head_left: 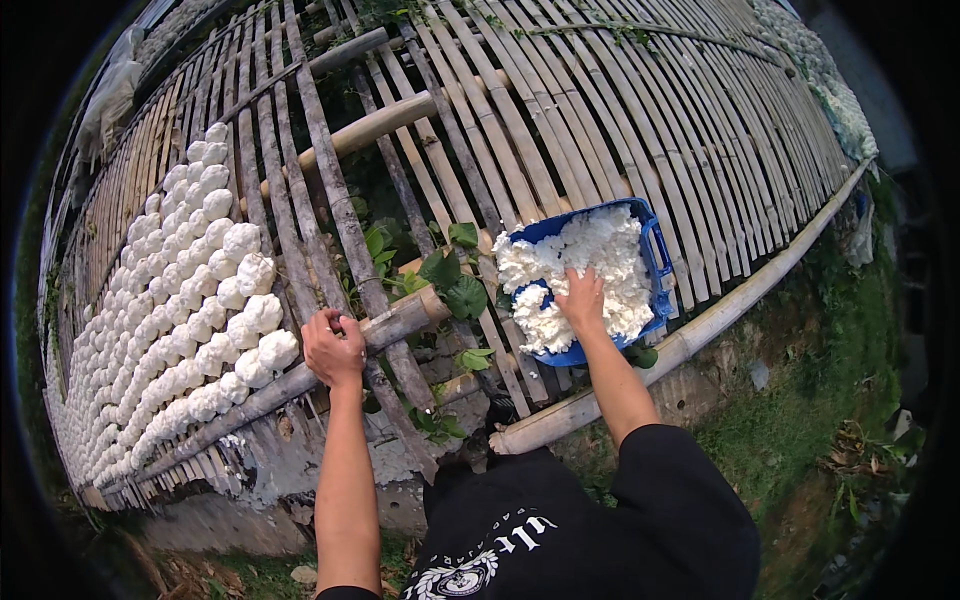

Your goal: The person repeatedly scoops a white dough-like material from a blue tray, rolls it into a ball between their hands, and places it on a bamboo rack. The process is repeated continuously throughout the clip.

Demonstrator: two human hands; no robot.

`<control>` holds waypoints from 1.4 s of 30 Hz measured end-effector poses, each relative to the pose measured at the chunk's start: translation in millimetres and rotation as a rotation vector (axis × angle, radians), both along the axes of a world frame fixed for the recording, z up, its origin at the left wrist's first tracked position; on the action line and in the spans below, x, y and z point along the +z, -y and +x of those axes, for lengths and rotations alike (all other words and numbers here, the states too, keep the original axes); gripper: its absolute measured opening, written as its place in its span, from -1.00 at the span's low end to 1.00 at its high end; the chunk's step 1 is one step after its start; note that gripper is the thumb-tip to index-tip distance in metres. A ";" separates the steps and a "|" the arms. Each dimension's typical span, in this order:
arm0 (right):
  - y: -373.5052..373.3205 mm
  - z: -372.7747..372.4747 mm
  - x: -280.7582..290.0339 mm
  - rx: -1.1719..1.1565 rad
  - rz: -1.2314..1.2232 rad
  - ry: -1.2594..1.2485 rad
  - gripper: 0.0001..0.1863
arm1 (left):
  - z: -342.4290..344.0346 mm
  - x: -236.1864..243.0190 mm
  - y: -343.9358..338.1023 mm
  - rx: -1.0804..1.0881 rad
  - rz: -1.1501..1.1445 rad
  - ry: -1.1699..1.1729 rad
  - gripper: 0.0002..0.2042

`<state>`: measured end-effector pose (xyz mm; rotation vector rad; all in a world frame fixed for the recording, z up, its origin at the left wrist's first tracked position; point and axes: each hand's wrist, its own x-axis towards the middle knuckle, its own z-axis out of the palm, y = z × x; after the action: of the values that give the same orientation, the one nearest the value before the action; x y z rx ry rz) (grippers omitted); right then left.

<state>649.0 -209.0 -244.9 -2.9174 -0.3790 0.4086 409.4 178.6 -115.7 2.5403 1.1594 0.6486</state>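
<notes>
My right hand (583, 303) reaches into a blue plastic basket (660, 262) and touches the white crumbly mass (612, 250) in it. Its fingers are spread over the mass, and their tips partly sink out of sight. My left hand (334, 347) is closed with curled fingers above a thick bamboo pole (405, 317); whether anything is inside it is hidden. Just left of that hand, white rounded lumps (200, 300) lie close together in rows on the bamboo slats. The nearest lump (278, 349) is beside my knuckles.
Bamboo slats (560, 110) form a wide rack with gaps between them. Leaves (455, 280) poke through a gap between my hands. A thick bamboo rail (690, 340) edges the near right side, with grass (800, 430) below. More white lumps (800, 50) lie at the far right.
</notes>
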 end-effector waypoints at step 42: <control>-34.8 -167.9 246.6 0.948 0.493 0.008 -0.14 | -18.6 45.7 207.7 -0.167 -2.689 0.805 -0.43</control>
<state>481.1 -174.2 1.7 -2.0927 -1.5972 0.3362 390.7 -29.1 -70.0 -0.0505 0.3767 -0.2042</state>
